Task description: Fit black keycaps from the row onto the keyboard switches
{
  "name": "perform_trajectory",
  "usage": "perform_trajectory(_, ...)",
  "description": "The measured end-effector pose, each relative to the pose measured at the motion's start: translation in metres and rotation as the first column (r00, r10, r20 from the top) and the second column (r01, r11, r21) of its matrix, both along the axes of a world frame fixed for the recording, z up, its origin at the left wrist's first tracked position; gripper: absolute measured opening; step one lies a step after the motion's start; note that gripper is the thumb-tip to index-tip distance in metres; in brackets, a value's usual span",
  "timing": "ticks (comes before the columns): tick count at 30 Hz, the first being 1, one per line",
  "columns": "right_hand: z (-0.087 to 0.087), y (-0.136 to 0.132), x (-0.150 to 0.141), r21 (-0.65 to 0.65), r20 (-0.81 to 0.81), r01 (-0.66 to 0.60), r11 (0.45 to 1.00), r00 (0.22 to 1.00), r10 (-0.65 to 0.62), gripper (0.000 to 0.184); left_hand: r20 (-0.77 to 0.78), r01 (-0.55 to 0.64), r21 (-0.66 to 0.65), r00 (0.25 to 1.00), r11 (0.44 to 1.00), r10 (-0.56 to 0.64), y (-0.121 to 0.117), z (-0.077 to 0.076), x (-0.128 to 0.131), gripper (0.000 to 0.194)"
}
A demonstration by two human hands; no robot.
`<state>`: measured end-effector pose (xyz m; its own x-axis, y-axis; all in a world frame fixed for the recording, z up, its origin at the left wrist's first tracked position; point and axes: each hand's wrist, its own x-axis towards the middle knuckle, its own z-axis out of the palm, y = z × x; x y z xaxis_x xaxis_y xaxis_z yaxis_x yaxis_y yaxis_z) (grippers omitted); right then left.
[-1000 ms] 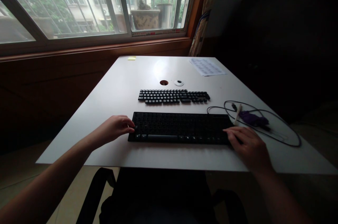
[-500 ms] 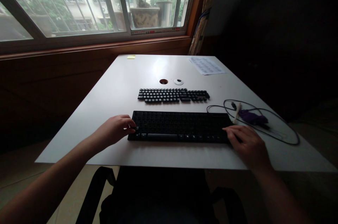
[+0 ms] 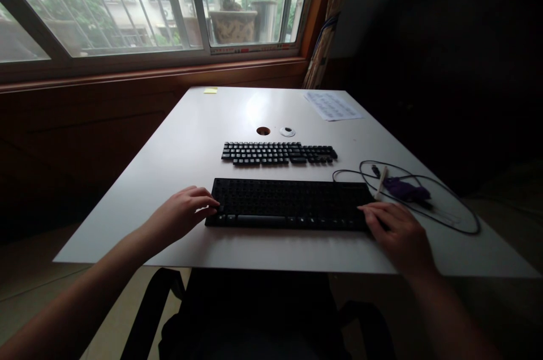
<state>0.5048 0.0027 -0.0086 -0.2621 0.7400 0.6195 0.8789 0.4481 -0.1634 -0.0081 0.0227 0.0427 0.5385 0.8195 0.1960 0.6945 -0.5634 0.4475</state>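
Left hand, grip apart, and right hand, grip unclear, touch the keyboard, its legends illegible.

No text can be read. Print on the white paper sheets, far right, and pale marks on the black rectangular keyboard are illegible.

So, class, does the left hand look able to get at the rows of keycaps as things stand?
Probably yes: the left hand is at the left end of the black keyboard, the keycaps lie just beyond, and bare tabletop seems to leave a way round.
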Motion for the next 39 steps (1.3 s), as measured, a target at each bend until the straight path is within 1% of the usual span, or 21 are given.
perform_trajectory(2,0.002,0.0,-0.003,0.01,0.008,-0.011,1.0,1.0,0.011,0.018,0.064,-0.038,-0.012,0.997,0.999,0.039,-0.005,-0.002,-0.001,0.021)
perform_trajectory(5,0.007,-0.001,-0.016,0.022,0.011,-0.074,0.997,0.997,0.074,0.015,0.162,-0.14,-0.092,0.975,0.986,0.153,-0.011,-0.003,-0.003,0.025)
perform_trajectory(7,0.013,0.0,-0.034,0.02,0.003,-0.154,0.988,0.988,0.154,0.016,0.194,-0.204,-0.155,0.953,0.967,0.233,-0.012,-0.006,-0.005,0.026)
perform_trajectory(9,0.019,0.001,-0.06,0.025,0.002,-0.257,0.966,0.966,0.257,0.023,0.19,-0.247,-0.23,0.937,0.941,0.293,-0.012,-0.009,-0.006,0.029)
perform_trajectory(12,0.029,0.004,-0.11,-0.003,0.03,-0.422,0.907,0.906,0.422,0.034,0.153,-0.284,-0.316,0.926,0.905,0.344,-0.01,-0.015,-0.006,0.032)
perform_trajectory(15,0.035,0.01,-0.164,-0.048,0.064,-0.58,0.813,0.811,0.582,0.034,0.137,-0.316,-0.319,0.918,0.894,0.373,-0.009,-0.019,-0.003,0.034)
perform_trajectory(16,0.037,0.013,-0.18,-0.07,0.082,-0.615,0.786,0.781,0.619,0.034,0.137,-0.323,-0.312,0.915,0.893,0.379,-0.009,-0.02,-0.002,0.034)
perform_trajectory(18,0.037,0.019,-0.207,-0.116,0.125,-0.653,0.748,0.738,0.663,0.037,0.141,-0.332,-0.297,0.912,0.896,0.385,-0.009,-0.021,-0.001,0.033)
perform_trajectory(19,0.036,0.023,-0.218,-0.145,0.153,-0.669,0.729,0.713,0.685,0.039,0.144,-0.334,-0.289,0.911,0.897,0.386,-0.009,-0.022,0.0,0.032)
perform_trajectory(21,0.032,0.029,-0.235,-0.199,0.204,-0.678,0.708,0.678,0.706,0.045,0.149,-0.337,-0.277,0.91,0.9,0.386,-0.011,-0.023,0.0,0.031)
perform_trajectory(25,0.018,0.038,-0.247,-0.241,0.265,-0.699,0.673,0.62,0.738,0.047,0.166,-0.33,-0.269,0.909,0.905,0.381,-0.013,-0.023,0.0,0.03)
perform_trajectory(28,0.013,0.039,-0.246,-0.245,0.277,-0.699,0.672,0.614,0.739,0.045,0.17,-0.323,-0.275,0.911,0.906,0.377,-0.013,-0.023,0.0,0.029)
perform_trajectory(35,0.017,0.034,-0.247,-0.254,0.258,-0.681,0.687,0.637,0.727,0.043,0.162,-0.325,-0.283,0.911,0.902,0.379,-0.01,-0.02,0.002,0.031)
perform_trajectory(39,0.016,0.034,-0.247,-0.261,0.251,-0.677,0.688,0.641,0.726,0.041,0.161,-0.332,-0.246,0.912,0.911,0.376,-0.01,-0.022,0.002,0.03)
